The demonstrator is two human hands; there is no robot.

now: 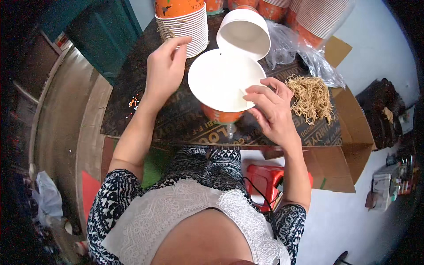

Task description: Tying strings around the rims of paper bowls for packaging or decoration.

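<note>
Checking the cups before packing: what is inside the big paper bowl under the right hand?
The bowl's white inside looks bare; the right hand's fingers cover its right rim. A second cup overlaps its far edge.

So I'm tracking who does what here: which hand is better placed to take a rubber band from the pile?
Right, probably. The right hand grips the bowl's rim, directly beside the rubber band pile. The left hand is across the bowl, by the cup stack.

Two loose paper cups (225,84) (245,33), one heap of rubber bands (311,97), several cup stacks (183,22).
</note>
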